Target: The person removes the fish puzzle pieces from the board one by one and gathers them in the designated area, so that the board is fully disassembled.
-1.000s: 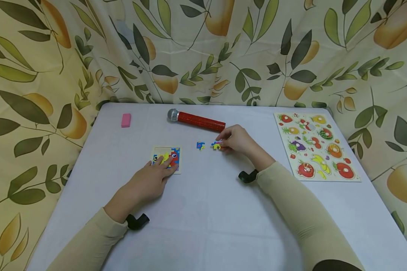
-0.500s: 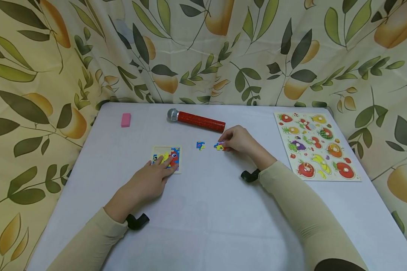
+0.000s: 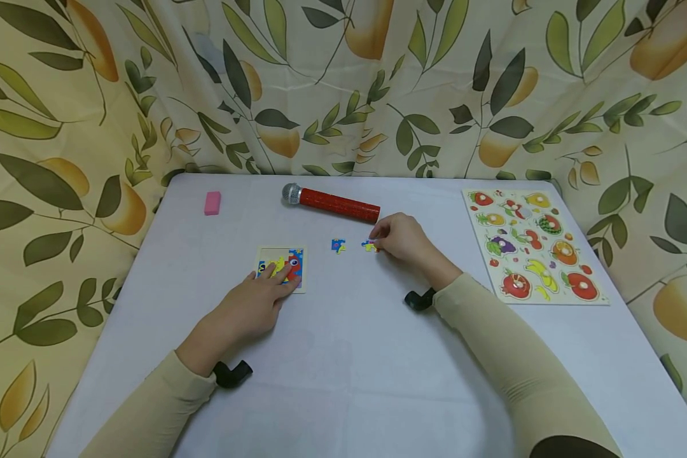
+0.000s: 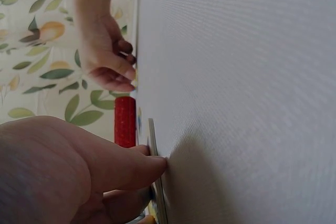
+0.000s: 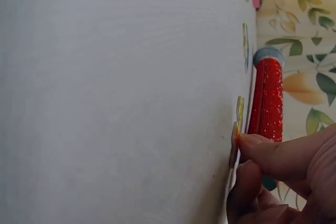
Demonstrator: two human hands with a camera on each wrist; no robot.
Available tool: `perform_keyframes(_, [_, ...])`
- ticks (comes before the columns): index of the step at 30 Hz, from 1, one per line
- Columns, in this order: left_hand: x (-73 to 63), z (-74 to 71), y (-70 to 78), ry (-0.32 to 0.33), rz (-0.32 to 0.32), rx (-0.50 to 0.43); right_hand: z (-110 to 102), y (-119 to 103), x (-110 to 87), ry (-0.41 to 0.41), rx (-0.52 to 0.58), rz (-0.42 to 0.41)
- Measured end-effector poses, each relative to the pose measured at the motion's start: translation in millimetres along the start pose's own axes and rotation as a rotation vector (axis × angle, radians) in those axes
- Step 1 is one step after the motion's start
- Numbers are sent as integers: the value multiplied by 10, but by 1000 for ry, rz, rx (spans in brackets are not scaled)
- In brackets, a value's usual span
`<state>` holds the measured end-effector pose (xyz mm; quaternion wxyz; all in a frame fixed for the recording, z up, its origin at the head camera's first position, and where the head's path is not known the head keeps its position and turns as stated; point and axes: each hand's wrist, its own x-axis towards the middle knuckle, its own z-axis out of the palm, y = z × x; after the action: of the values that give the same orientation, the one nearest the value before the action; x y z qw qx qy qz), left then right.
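My left hand (image 3: pixel 252 302) rests on a small framed jigsaw puzzle (image 3: pixel 302 254), its fingers spread over the blue, yellow and red picture. In the left wrist view the thumb lies at the edge of the thin puzzle board (image 4: pixel 153 135). To the right, my right hand (image 3: pixel 403 238) pinches a small colourful puzzle piece (image 3: pixel 369 245) between thumb and fingers, low over the table. From the right wrist, a reddish piece (image 5: pixel 233 145) shows at the fingertips, overlapping a yellow one (image 5: pixel 240 109). Between the hands lies a loose blue and yellow puzzle piece (image 3: pixel 338 245).
A red glittery microphone (image 3: pixel 338 205) with a silver head lies behind the pieces. At the back left is a pink block (image 3: pixel 212 203). A fruit picture board (image 3: pixel 541 248) lies on the right of the white table (image 3: pixel 343 394). A leaf-patterned curtain (image 3: pixel 343 83) hangs behind.
My right hand has shifted slightly right with the pinched piece, tilting it a little. The left hand has stayed on the puzzle.
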<state>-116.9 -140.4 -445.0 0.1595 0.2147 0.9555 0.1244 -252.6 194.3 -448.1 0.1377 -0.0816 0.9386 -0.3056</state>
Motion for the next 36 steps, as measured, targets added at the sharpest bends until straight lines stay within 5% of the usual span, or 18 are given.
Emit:
perform_keyframes(4, [-4,0,11,-1,-7,3,-19,-112,-29,23,2,3])
perform_keyframes(9, [7,-7,17,-6,-10,5,51,-374,-4,10,12,-100])
perform_keyframes(22, [47,-12,8,-18,-9,22,659,-942,193,-168,-105,-353])
perform_keyframes(36, [19,-10,-4,-8,-1,20,885,-1148,281,-197,-179,-419])
